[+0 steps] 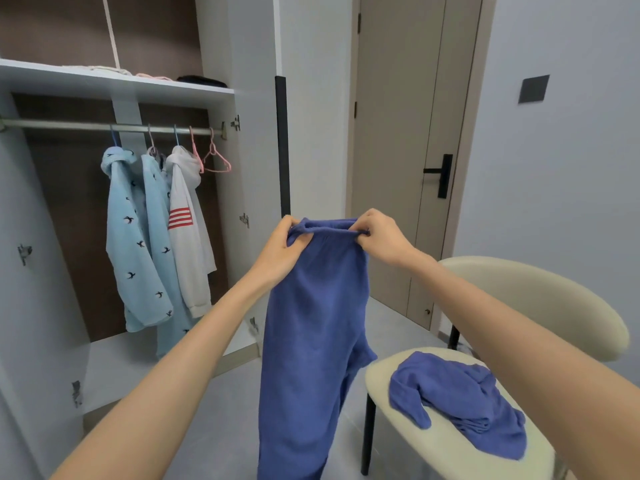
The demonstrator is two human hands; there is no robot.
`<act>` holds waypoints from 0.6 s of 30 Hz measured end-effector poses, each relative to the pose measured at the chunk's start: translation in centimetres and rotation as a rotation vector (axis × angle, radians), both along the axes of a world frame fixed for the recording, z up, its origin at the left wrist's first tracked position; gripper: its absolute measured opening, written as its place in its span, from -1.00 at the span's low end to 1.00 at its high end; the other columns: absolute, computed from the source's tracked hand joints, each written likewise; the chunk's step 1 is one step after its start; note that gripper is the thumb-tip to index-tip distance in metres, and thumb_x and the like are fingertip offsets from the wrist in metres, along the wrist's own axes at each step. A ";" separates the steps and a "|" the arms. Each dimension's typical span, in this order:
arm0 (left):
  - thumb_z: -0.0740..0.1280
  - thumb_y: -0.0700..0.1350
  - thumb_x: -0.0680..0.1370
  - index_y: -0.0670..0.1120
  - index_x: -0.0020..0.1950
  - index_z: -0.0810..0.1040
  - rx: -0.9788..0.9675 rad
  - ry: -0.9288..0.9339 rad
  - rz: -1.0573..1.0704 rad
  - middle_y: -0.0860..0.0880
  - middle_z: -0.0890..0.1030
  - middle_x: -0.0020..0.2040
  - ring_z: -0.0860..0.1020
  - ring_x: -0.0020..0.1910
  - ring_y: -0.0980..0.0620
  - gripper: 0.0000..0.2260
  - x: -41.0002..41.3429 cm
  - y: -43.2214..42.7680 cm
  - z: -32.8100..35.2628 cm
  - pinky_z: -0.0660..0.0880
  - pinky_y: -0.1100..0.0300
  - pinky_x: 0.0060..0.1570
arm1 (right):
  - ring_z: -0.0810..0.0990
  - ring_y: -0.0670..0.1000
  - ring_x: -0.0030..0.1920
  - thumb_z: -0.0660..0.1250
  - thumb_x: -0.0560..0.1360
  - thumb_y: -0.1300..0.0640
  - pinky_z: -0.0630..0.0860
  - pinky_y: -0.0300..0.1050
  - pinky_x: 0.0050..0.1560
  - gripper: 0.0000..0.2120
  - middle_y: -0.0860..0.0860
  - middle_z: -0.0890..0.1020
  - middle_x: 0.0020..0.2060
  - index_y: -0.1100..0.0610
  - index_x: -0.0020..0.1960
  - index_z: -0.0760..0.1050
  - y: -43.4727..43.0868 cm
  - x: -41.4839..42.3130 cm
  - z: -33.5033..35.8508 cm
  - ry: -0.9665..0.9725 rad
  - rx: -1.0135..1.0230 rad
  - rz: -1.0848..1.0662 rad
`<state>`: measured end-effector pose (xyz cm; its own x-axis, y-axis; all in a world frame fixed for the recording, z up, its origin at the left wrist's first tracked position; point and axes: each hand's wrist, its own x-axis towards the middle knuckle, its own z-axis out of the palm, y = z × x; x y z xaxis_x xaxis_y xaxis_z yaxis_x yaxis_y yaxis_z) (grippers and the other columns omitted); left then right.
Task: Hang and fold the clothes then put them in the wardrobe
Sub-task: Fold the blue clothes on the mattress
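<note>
Between the open wardrobe (pixel 69 220) and the chair (pixel 540 292), a pair of blue trousers (pixel 311 323) hangs full length in the air, held up by its waistband (pixel 329 231). The left hand (pixel 280 251) pinches the waistband's left end, fingers curled into the cloth. The right hand (pixel 384 237) pinches the right end the same way, so the band is stretched between them and the legs drop past the bottom of the view. Just to the right, a second blue garment (pixel 460 403) lies crumpled on the chair's cream seat, touched by neither hand.

Further out, the wardrobe shows work already done. On its rail (pixel 69 125) hang a light blue bird-print shirt (pixel 128 244), a second light blue piece (pixel 156 209) close beside it, and a white top with red stripes (pixel 188 244). Near the rail's right end hang pink hangers (pixel 216 161) with nothing on them. On the shelf (pixel 114 87) above lie a few flat items, pale ones and a dark one (pixel 202 80). They look folded, though they are too small to tell for sure.

By my reading the task is well past its midpoint: three pieces are hung and two blue pieces are left. The trousers are neither folded nor hung yet, and the crumpled garment on the chair comes after them before both go into the wardrobe.
</note>
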<state>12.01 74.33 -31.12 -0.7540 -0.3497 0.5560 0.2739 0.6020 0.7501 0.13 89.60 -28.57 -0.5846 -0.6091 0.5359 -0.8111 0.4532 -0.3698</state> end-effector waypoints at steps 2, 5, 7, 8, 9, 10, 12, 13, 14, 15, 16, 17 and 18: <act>0.20 -0.04 0.62 -0.08 0.04 0.41 -0.005 -0.002 -0.041 0.11 0.52 -0.11 0.50 -0.13 0.21 -0.88 -0.7 1.3 0.7 0.47 0.44 -0.21 | 0.49 0.14 0.02 0.11 0.37 0.47 0.45 -0.02 -0.02 -0.70 0.27 0.58 -0.11 0.35 -0.14 0.62 1.6 -0.6 0.5 -0.021 -0.066 -0.006; 0.21 -0.01 0.61 -0.01 -0.01 0.42 -0.003 0.013 -0.112 0.13 0.53 -0.13 0.50 -0.17 0.28 -0.91 -1.9 4.2 1.8 0.44 0.38 -0.19 | 0.45 -0.06 0.01 0.14 0.40 0.42 0.37 -0.22 -0.03 -0.64 0.03 0.56 -0.07 0.18 -0.08 0.68 4.8 -1.1 1.3 -0.062 -0.172 -0.043; 0.22 -0.02 0.61 0.00 -0.05 0.42 0.001 0.028 -0.175 0.12 0.54 -0.14 0.49 -0.24 0.38 -0.91 -2.5 6.7 2.4 0.40 0.49 -0.26 | 0.50 -0.01 -0.02 0.18 0.40 0.40 0.44 -0.14 -0.06 -0.71 0.04 0.55 -0.14 0.23 -0.13 0.66 7.4 -1.4 1.8 -0.082 -0.221 -0.081; 0.23 -0.03 0.61 0.00 -0.06 0.42 0.007 0.027 -0.211 0.13 0.55 -0.15 0.49 -0.25 0.41 -0.91 -2.8 8.2 2.8 0.38 0.53 -0.29 | 0.53 0.03 -0.03 0.20 0.40 0.39 0.48 -0.09 -0.06 -0.76 0.03 0.55 -0.18 0.25 -0.17 0.64 8.8 -1.5 2.1 -0.093 -0.245 -0.098; 0.23 -0.03 0.61 0.00 -0.06 0.42 0.015 0.022 -0.249 0.15 0.55 -0.15 0.49 -0.25 0.41 -0.91 -3.1 9.7 3.1 0.38 0.53 -0.30 | 0.54 0.03 -0.04 0.21 0.40 0.39 0.50 -0.09 -0.06 -0.77 -0.02 0.55 -0.20 0.22 -0.20 0.63 10.4 -1.6 2.3 -0.114 -0.274 -0.108; 0.23 -0.04 0.61 0.00 -0.07 0.41 0.020 0.015 -0.287 0.17 0.54 -0.17 0.49 -0.25 0.40 -0.91 -3.4 11.4 3.4 0.38 0.52 -0.31 | 0.54 0.02 -0.05 0.22 0.40 0.39 0.49 -0.12 -0.07 -0.75 -0.06 0.54 -0.21 0.16 -0.24 0.62 12.1 -1.7 2.4 -0.142 -0.302 -0.115; 0.24 -0.06 0.60 0.00 -0.12 0.40 0.027 0.016 -0.363 0.20 0.51 -0.25 0.47 -0.29 0.39 -0.89 -3.8 15.1 3.9 0.36 0.52 -0.33 | 0.55 0.02 -0.09 0.22 0.40 0.41 0.47 -0.18 -0.12 -0.69 -0.02 0.56 -0.22 0.07 -0.33 0.57 15.6 -1.6 2.5 -0.177 -0.345 -0.135; 0.24 -0.08 0.60 0.00 -0.13 0.39 0.028 0.018 -0.406 0.21 0.49 -0.29 0.46 -0.31 0.36 -0.88 -3.9 17.1 4.1 0.35 0.53 -0.34 | 0.54 0.01 -0.13 0.22 0.40 0.41 0.46 -0.23 -0.16 -0.66 0.00 0.57 -0.24 0.03 -0.37 0.54 17.5 -1.6 2.5 -0.185 -0.365 -0.156; 0.25 -0.08 0.60 -0.01 -0.14 0.39 0.024 0.014 -0.447 0.19 0.49 -0.30 0.46 -0.31 0.33 -0.88 -4.0 19.3 4.3 0.35 0.53 -0.35 | 0.53 -0.03 -0.18 0.23 0.41 0.42 0.44 -0.28 -0.20 -0.64 -0.01 0.56 -0.27 0.01 -0.39 0.53 19.5 -1.5 2.4 -0.193 -0.389 -0.185; 0.25 -0.08 0.60 -0.02 -0.12 0.39 0.018 0.001 -0.488 0.15 0.50 -0.28 0.47 -0.27 0.26 -0.88 -4.1 21.4 4.4 0.36 0.51 -0.35 | 0.52 -0.07 -0.22 0.23 0.41 0.42 0.42 -0.32 -0.24 -0.62 -0.04 0.56 -0.31 0.00 -0.40 0.52 21.6 -1.4 2.2 -0.203 -0.417 -0.218; 0.25 -0.07 0.60 -0.04 -0.10 0.40 0.013 -0.020 -0.529 0.07 0.53 -0.23 0.49 -0.23 0.18 -0.89 -4.2 23.7 4.4 0.39 0.46 -0.31 | 0.50 -0.08 -0.25 0.22 0.40 0.42 0.41 -0.32 -0.25 -0.63 -0.05 0.54 -0.34 0.00 -0.40 0.51 23.9 -1.2 1.9 -0.210 -0.446 -0.255; 0.24 -0.07 0.60 -0.06 -0.08 0.39 0.013 -0.047 -0.568 -0.04 0.54 -0.19 0.51 -0.19 0.09 -0.90 -4.3 25.9 4.3 0.43 0.35 -0.25 | 0.48 -0.08 -0.27 0.21 0.39 0.42 0.41 -0.28 -0.24 -0.65 -0.04 0.53 -0.36 0.04 -0.40 0.52 26.2 -1.0 1.5 -0.219 -0.470 -0.291; 0.23 -0.07 0.60 -0.07 -0.06 0.38 0.018 -0.076 -0.601 -0.14 0.55 -0.15 0.53 -0.15 -0.01 -0.90 -4.3 28.2 4.2 0.45 0.22 -0.21 | 0.46 -0.05 -0.27 0.21 0.38 0.41 0.39 -0.22 -0.22 -0.71 -0.01 0.52 -0.37 0.13 -0.38 0.54 28.6 -0.8 1.0 -0.230 -0.486 -0.327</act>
